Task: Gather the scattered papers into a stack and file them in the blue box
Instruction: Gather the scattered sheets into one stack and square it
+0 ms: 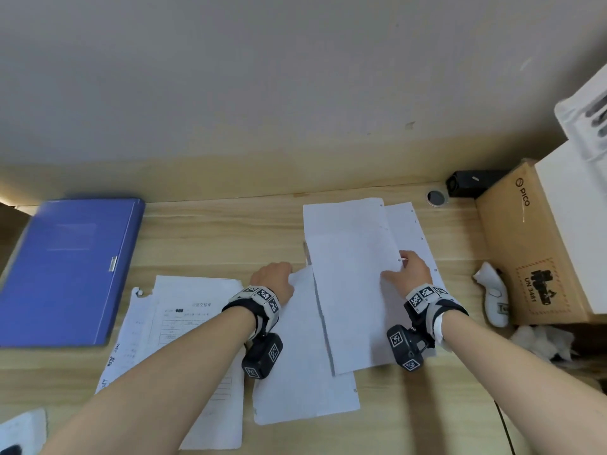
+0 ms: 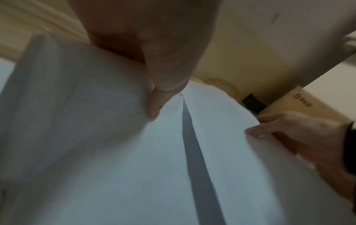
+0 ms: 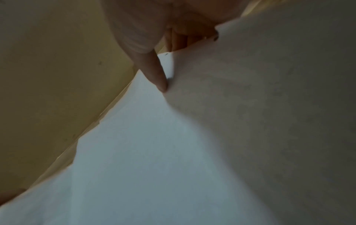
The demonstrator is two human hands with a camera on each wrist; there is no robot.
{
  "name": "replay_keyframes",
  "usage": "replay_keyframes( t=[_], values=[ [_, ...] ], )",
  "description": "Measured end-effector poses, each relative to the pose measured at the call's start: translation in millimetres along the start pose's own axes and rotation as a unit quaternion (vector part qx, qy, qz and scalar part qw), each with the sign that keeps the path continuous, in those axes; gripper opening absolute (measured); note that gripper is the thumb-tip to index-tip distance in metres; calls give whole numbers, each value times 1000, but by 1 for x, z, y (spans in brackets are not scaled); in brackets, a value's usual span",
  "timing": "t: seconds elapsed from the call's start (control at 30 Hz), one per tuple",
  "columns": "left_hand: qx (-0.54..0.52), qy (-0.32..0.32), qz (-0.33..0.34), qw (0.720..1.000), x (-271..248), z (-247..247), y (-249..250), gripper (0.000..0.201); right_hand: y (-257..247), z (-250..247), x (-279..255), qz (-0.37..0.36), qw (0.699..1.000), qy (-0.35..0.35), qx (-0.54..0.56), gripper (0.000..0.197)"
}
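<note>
The blue box (image 1: pixel 69 267) lies shut on the wooden desk at the far left. Printed forms (image 1: pixel 193 323) lie beside it under my left forearm. My left hand (image 1: pixel 290 274) pinches the top corner of a blank sheet (image 1: pixel 295 372); the left wrist view shows its fingertips (image 2: pixel 154 106) closed on that paper's edge. My right hand (image 1: pixel 399 267) pinches the right edge of a raised blank sheet (image 1: pixel 351 290), its finger (image 3: pixel 159 79) pressed to the paper (image 3: pixel 250 121). Two more sheets (image 1: pixel 345 215) lie behind, partly covered.
A cardboard box (image 1: pixel 525 244) stands at the right with a white box on it. A white controller (image 1: pixel 492 293) and crumpled tissue (image 1: pixel 542 339) lie beside it. A black device (image 1: pixel 473 183) and cable hole (image 1: pixel 436 197) sit by the wall.
</note>
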State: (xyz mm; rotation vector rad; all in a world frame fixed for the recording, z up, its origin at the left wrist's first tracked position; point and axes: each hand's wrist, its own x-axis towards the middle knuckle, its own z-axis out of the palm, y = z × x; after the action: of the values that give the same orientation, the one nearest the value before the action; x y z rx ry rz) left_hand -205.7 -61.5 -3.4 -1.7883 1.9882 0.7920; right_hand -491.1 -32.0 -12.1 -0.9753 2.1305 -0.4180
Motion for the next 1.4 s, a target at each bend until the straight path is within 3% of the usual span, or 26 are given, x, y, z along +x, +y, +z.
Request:
replay_keyframes(
  t=[0.2, 0.3, 0.37, 0.47, 0.57, 0.67, 0.77, 0.93, 1.13, 1.27, 1.3, 1.4],
  values=[
    [-34, 129, 33, 991, -29, -79, 5, 22, 0, -23, -12, -31, 999, 15, -17, 15],
    [-56, 227, 60, 970, -47, -129, 3, 7, 1, -28, -18, -17, 999, 31, -14, 20],
    [-56, 294, 89, 950, -63, -154, 2, 10, 4, -29, -18, -14, 999, 37, -12, 30],
    [-72, 327, 148, 931, -89, -166, 1, 10, 1, -33, -27, -22, 998, 52, 2, 36],
    [-64, 260, 203, 942, -104, -146, 0, 11, -15, -44, -52, -44, 995, 78, 47, 17],
    [-21, 164, 237, 957, -111, -105, -2, 19, -27, -58, -68, -80, 990, 95, 74, 16],
    [-2, 93, 238, 967, -111, -50, -6, 22, -43, -69, -87, -112, 986, 92, 82, 9],
    [-8, -1, 216, 976, -109, 31, -20, 22, -65, -57, -117, -166, 981, 45, 88, 19],
    [-16, -38, 213, 976, -117, 79, -39, 22, -64, 12, -141, -178, 982, -55, 28, 27],
    [-44, -56, 228, 971, -128, 80, -47, 44, -52, 63, -150, -185, 976, -117, -1, 42],
    [-60, -63, 204, 975, -127, 89, -66, 47, -53, 98, -147, -182, 970, -161, -9, 42],
    [-94, -24, 193, 976, -137, 93, -75, 41, -46, 121, -154, -162, 970, -180, -37, 34]
  ],
)
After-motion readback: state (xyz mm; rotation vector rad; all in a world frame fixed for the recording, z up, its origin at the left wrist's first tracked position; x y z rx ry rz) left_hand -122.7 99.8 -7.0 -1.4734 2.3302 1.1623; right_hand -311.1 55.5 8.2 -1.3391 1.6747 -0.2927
